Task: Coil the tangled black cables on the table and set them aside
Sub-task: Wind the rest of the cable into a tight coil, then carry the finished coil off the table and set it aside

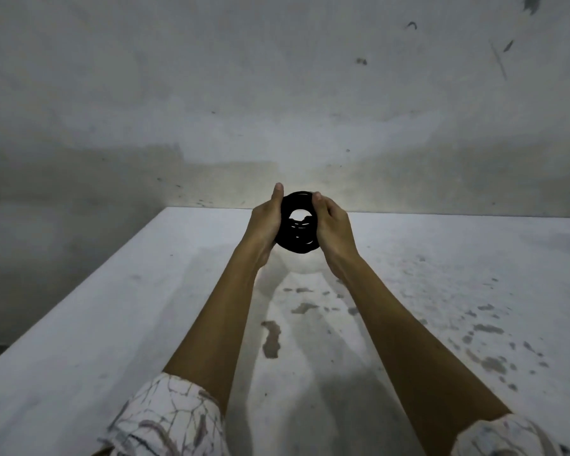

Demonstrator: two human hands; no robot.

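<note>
A black cable wound into a tight round coil [297, 238] is held up above the far part of the white table [119, 311], with a small hole in its middle. My left hand [266, 222] grips the coil's left side, thumb pointing up. My right hand [331, 225] grips its right side, thumb curled over the top edge. Both arms stretch forward from patterned sleeves. No other cable shows on the table.
The table top is stained with dark patches [271, 339] in the middle and on the right. A grey scuffed wall [277, 93] stands right behind the table's far edge. The table's left edge runs diagonally, with floor beyond it.
</note>
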